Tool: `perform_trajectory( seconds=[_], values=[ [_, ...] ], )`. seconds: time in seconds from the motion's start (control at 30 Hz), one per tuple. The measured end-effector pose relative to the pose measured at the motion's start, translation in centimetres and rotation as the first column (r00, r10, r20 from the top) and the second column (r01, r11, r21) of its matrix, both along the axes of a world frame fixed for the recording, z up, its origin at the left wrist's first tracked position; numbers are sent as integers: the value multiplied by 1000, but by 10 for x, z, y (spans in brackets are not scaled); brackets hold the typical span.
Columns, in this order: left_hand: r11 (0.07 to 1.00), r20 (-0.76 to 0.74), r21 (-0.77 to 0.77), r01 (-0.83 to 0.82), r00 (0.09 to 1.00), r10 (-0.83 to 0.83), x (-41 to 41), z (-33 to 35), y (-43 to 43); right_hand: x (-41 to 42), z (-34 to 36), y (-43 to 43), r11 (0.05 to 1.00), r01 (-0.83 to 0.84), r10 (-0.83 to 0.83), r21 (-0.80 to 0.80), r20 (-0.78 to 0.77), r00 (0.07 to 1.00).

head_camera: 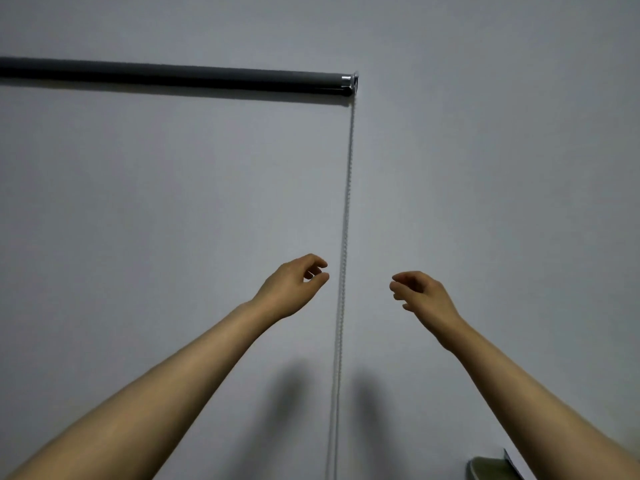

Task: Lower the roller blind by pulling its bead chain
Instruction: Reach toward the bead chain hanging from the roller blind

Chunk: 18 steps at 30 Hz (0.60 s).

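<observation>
A dark grey roller blind (pixel 173 75) is rolled up on its tube high on the wall, with a metal end bracket (pixel 350 83) at its right end. A white bead chain (pixel 346 209) hangs straight down from that bracket to the bottom of the view. My left hand (pixel 294 284) is raised just left of the chain, fingers curled and apart, not touching it. My right hand (pixel 420 292) is raised further off on the chain's right, fingers loosely spread, holding nothing.
A plain pale grey wall (pixel 156 202) fills the view. Shadows of both arms fall on it near the chain's lower part. A greenish object (pixel 485 467) with a white sheet edge shows at the bottom right corner.
</observation>
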<state>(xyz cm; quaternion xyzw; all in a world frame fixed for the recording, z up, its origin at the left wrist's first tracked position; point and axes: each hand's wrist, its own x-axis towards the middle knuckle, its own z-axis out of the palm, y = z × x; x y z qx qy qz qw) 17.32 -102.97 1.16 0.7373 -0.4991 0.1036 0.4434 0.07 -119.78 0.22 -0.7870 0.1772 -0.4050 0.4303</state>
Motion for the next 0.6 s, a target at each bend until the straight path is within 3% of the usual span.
perform_trajectory(
  seconds=[0.27,0.43,0.6],
  values=[
    [997,-181,-7,-79,980,77,76,-10,-102,77,-4,-119,986,-108,104,124,33,994],
    [992,-212,-8,-129,969,124,108,-17,-138,140,-5,-172,962,-182,180,203,28,983],
    [980,-329,-108,-170,936,126,125,-18,-168,212,-7,-206,937,-302,303,176,24,953]
  ],
)
